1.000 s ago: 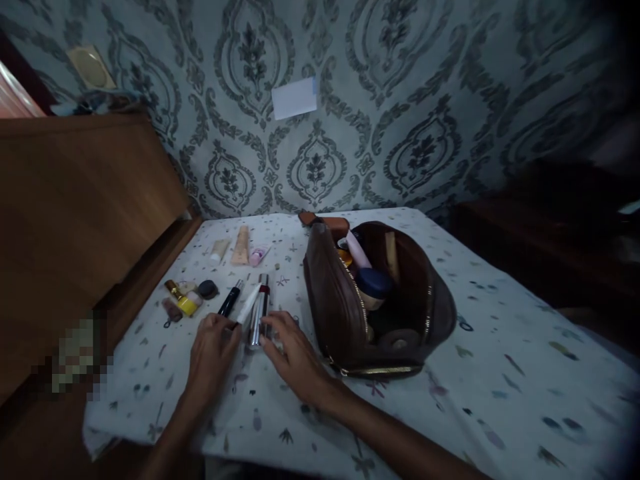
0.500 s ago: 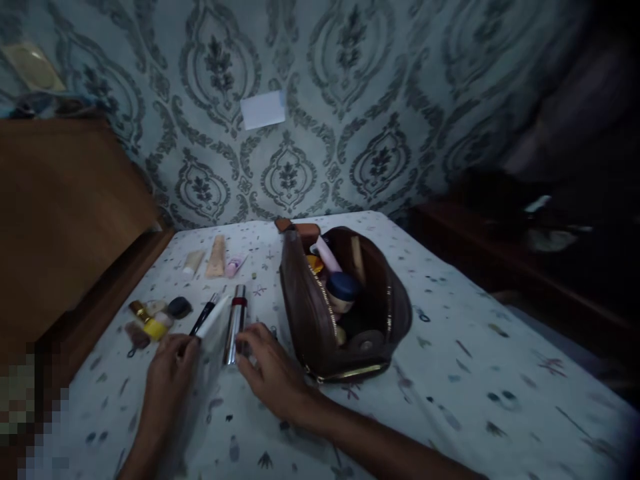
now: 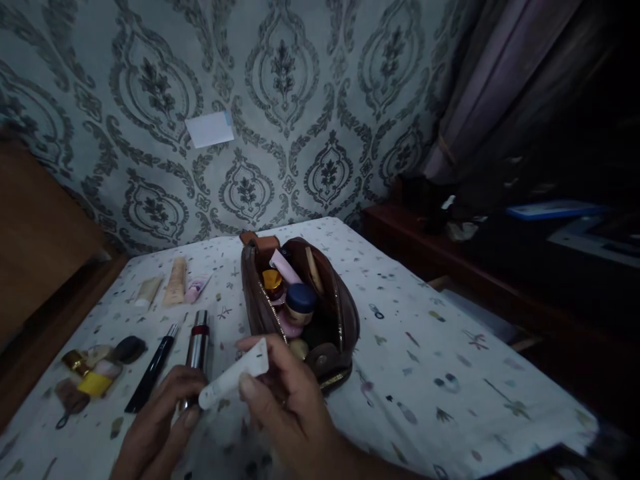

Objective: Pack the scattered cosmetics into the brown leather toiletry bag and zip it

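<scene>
Two hands share a white tube [image 3: 233,375], held just above the sheet [image 3: 425,373]: the left hand [image 3: 160,427] has its fingers pinching the lower end, the right hand [image 3: 285,407] clasps the upper. It sits close to an open pouch [image 3: 253,293], beside a lipstick [image 3: 199,340].

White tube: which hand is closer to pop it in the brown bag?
Probably the right hand: it grips the small white plastic tube right beside the open brown leather pouch; the left hand sits farther away.
</scene>
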